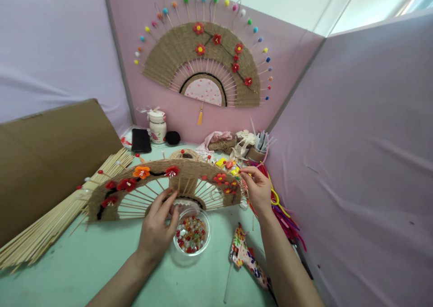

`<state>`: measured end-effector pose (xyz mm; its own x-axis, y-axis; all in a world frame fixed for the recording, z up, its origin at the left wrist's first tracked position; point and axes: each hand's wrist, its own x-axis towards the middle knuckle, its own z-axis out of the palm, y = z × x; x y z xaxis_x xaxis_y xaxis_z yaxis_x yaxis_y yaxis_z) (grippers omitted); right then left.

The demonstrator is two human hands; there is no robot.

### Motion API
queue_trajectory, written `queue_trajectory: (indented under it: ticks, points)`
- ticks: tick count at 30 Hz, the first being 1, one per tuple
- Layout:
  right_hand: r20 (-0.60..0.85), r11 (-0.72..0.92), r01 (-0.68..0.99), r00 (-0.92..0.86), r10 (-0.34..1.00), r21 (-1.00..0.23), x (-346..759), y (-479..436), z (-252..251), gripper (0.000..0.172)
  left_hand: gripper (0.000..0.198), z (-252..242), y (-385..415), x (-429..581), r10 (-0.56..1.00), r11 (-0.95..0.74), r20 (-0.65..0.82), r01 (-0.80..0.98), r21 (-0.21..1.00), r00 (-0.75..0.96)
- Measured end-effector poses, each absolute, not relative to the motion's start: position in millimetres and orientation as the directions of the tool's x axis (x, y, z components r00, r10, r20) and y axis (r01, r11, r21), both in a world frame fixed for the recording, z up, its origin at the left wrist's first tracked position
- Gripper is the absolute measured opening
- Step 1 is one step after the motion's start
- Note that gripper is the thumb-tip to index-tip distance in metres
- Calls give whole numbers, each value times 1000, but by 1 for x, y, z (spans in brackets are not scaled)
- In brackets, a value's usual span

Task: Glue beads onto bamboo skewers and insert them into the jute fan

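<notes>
A woven twine fan (156,167) with thin wooden ribs and red and orange flowers leans up over the table, small beads on its rib tips. My left hand (158,223) grips it at the lower middle, thumb and fingers about the inner arc. At the fan's right end, my right hand (259,190) is closed in a pinch on a small red bead (240,171), right by the outer rim. Just below the fan stands a clear round tub (208,235) of red, amber and clear beads, close to my left thumb.
A flower-patterned glue gun (241,253) lies beside my right forearm. Thin wooden sticks (50,230) and a cardboard sheet (57,158) are left. Behind are a phone (141,140), a white jar (157,129) and coloured pipe cleaners (282,217). Another fan (165,57) hangs on the wall.
</notes>
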<state>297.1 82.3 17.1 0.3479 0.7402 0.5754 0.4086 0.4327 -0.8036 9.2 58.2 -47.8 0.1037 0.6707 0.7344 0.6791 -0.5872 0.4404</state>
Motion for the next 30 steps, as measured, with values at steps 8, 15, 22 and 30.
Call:
queue_trajectory:
  ticks: [8, 15, 22, 30]
  points:
    - [567, 432, 392, 356, 743, -812, 296, 82, 20, 8, 38, -50, 58, 9, 685, -579, 721, 679, 451, 106]
    - [525, 401, 357, 394, 754, -844, 296, 79, 15, 19, 39, -49, 59, 9, 672, -586, 733, 681, 440, 105]
    - [497, 372, 348, 414, 762, -861, 300, 73, 17, 23, 40, -51, 58, 8, 679, -582, 727, 679, 448, 102]
    - [419, 277, 326, 546, 726, -904, 307, 27, 15, 25, 31, -34, 52, -1, 651, -617, 755, 634, 465, 80]
